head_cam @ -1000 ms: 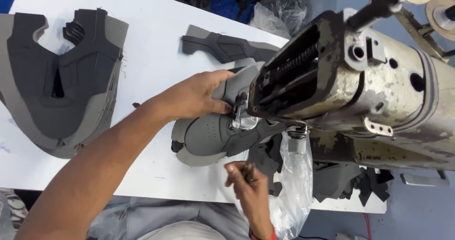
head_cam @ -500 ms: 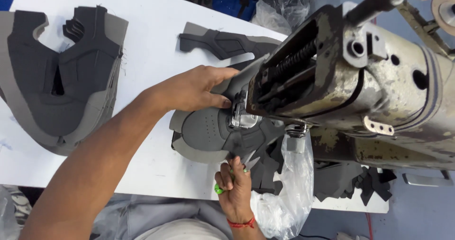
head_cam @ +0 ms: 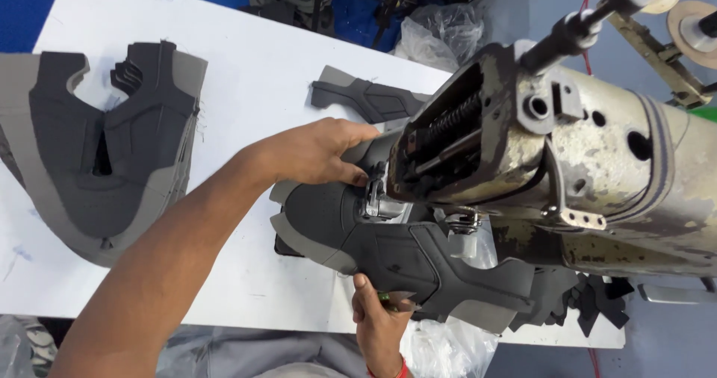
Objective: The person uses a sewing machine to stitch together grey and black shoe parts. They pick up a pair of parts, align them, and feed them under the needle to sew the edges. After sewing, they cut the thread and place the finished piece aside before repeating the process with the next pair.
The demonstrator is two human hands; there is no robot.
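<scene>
A crumpled clear plastic bag (head_cam: 441,344) hangs off the near edge of the white surface (head_cam: 254,101); what it holds cannot be told, though dark cut scraps (head_cam: 597,303) lie just beside it under the sewing machine (head_cam: 567,161). A second clear bag (head_cam: 437,38) sits at the far edge of the surface, its contents hidden too. The grey-and-black shoe upper (head_cam: 388,247) lies under the head of the machine, its dark toe part touching the metal presser foot (head_cam: 377,202) and its long grey-edged wing running out toward the right, over the near edge. The left hand (head_cam: 317,154) rests on the far side of this upper, fingers (head_cam: 351,172) curled and pressing the material down right beside the presser foot, thumb tucked toward the needle area. The right hand (head_cam: 381,322) comes up from the near edge, its fingers closed around a small tool with a green handle and a metal tip (head_cam: 396,298); whether it is a pair of snips cannot be told, and the fingertips touch the lower rim of the upper. A stack of similar grey-and-black uppers (head_cam: 104,154) lies well apart at the left of the surface, and a single narrow grey-and-black piece (head_cam: 366,98) lies beyond the left hand, near the machine head.
</scene>
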